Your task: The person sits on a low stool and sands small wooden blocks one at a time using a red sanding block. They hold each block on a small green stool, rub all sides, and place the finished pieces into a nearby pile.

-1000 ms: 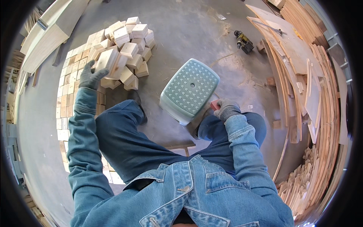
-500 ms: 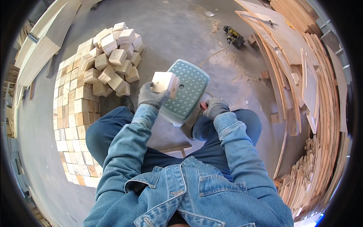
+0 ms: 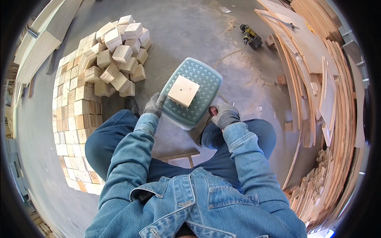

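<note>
A pale wooden block with a small dark hole in its top face rests on a blue-green plastic step stool with a dotted top. At the stool's left edge is my left hand in a grey glove, open and holding nothing, its fingers stretched out. My right hand, also gloved, stays low at the stool's right side. It is closed on a small reddish-brown block, whose exact kind I cannot make out.
Left of the stool lies a loose heap of wooden blocks, beside tight rows of stacked blocks. A yellow-and-black cordless drill lies on the floor at the far right. Boards and planks line the right side.
My left hand has set the wooden block down on the stool and let go, drawing back to the left edge. The right hand keeps its hold, nearly in place.
</note>
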A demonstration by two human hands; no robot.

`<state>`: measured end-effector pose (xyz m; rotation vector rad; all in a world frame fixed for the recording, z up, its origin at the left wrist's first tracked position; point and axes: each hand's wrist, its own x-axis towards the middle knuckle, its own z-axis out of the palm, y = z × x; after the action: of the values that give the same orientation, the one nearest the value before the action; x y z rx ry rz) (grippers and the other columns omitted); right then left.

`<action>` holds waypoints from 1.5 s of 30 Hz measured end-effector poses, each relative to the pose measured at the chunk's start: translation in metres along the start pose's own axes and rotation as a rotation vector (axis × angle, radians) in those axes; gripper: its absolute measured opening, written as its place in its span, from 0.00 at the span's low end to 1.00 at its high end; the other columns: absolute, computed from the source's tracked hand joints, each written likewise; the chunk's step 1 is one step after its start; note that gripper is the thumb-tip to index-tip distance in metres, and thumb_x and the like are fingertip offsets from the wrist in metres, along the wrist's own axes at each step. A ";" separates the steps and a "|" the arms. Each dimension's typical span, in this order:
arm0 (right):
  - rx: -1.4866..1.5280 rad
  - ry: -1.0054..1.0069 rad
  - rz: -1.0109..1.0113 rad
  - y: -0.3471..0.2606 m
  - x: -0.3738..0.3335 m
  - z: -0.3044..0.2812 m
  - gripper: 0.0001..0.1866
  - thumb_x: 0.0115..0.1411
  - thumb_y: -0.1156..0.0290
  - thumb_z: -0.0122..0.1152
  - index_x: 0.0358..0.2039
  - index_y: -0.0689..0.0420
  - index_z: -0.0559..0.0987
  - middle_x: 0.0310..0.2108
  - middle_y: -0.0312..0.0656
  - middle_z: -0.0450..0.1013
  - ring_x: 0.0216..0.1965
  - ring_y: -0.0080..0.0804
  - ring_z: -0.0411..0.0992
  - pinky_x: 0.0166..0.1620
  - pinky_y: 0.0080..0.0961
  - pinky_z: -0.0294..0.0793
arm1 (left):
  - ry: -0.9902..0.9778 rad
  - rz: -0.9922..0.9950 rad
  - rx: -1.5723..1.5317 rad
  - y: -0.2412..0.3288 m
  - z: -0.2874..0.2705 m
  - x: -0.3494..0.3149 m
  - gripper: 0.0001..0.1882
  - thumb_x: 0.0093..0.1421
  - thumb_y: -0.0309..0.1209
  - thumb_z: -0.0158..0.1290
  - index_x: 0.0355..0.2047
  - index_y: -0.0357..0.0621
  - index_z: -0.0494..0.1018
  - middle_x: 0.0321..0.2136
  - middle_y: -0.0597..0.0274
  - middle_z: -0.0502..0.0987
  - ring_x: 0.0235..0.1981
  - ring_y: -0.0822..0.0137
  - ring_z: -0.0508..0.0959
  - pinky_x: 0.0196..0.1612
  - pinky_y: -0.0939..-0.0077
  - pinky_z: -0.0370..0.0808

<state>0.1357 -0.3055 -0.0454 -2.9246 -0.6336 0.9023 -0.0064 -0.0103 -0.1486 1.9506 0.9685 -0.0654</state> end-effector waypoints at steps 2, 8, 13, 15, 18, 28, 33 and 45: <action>-0.012 0.034 0.010 -0.007 0.003 -0.003 0.17 0.59 0.58 0.68 0.45 0.51 0.87 0.48 0.51 0.83 0.54 0.51 0.81 0.57 0.47 0.79 | 0.011 -0.030 0.018 -0.008 0.013 -0.002 0.48 0.65 0.67 0.53 0.73 0.43 0.64 0.68 0.42 0.71 0.70 0.44 0.71 0.73 0.57 0.65; 0.090 0.086 0.062 -0.020 0.042 0.009 0.20 0.57 0.54 0.69 0.47 0.48 0.85 0.48 0.48 0.83 0.53 0.50 0.81 0.57 0.47 0.78 | 0.130 -0.083 -0.059 0.002 0.006 0.002 0.48 0.63 0.63 0.60 0.72 0.44 0.66 0.66 0.41 0.73 0.68 0.44 0.73 0.71 0.56 0.67; 0.254 0.176 0.081 -0.046 0.086 0.022 0.27 0.56 0.50 0.72 0.52 0.49 0.84 0.49 0.47 0.84 0.53 0.46 0.82 0.58 0.43 0.79 | 0.180 -0.134 -0.060 -0.004 -0.009 0.007 0.50 0.61 0.63 0.62 0.73 0.45 0.64 0.65 0.40 0.75 0.67 0.43 0.73 0.70 0.56 0.68; 0.298 0.252 0.077 -0.054 0.104 0.022 0.31 0.56 0.51 0.73 0.57 0.53 0.83 0.51 0.49 0.83 0.51 0.44 0.84 0.57 0.40 0.81 | 0.161 -0.127 -0.100 -0.001 -0.013 0.009 0.49 0.62 0.61 0.62 0.74 0.43 0.63 0.66 0.41 0.74 0.69 0.46 0.73 0.71 0.59 0.66; 0.438 0.225 0.078 -0.069 0.107 0.013 0.29 0.56 0.55 0.74 0.56 0.56 0.83 0.50 0.50 0.83 0.47 0.41 0.85 0.52 0.36 0.85 | 0.153 -0.149 -0.167 0.004 -0.021 0.010 0.49 0.63 0.58 0.62 0.75 0.42 0.62 0.67 0.41 0.73 0.70 0.47 0.72 0.72 0.61 0.65; 0.464 0.384 0.029 -0.073 0.143 0.033 0.31 0.55 0.55 0.76 0.56 0.58 0.83 0.53 0.52 0.82 0.54 0.47 0.82 0.60 0.39 0.79 | 0.223 -0.154 -0.232 0.005 -0.019 0.026 0.50 0.61 0.58 0.64 0.75 0.41 0.62 0.67 0.41 0.73 0.69 0.47 0.72 0.72 0.61 0.65; 0.552 0.335 0.050 -0.060 0.142 0.039 0.33 0.55 0.53 0.77 0.58 0.58 0.83 0.54 0.53 0.82 0.57 0.47 0.80 0.61 0.39 0.78 | 0.237 -0.180 -0.203 0.007 -0.017 0.022 0.48 0.60 0.53 0.68 0.74 0.43 0.63 0.68 0.42 0.72 0.69 0.47 0.73 0.72 0.61 0.67; 0.874 0.545 -0.085 -0.008 0.041 -0.012 0.33 0.59 0.57 0.78 0.60 0.64 0.80 0.56 0.55 0.81 0.56 0.44 0.80 0.61 0.36 0.77 | -0.158 0.089 0.058 0.006 0.010 -0.075 0.24 0.61 0.44 0.66 0.52 0.42 0.83 0.48 0.47 0.86 0.50 0.51 0.86 0.59 0.61 0.79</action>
<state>0.1699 -0.2812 -0.0563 -2.1563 -0.2249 0.2250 -0.0513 -0.0647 -0.1194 2.0061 0.7830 -0.1963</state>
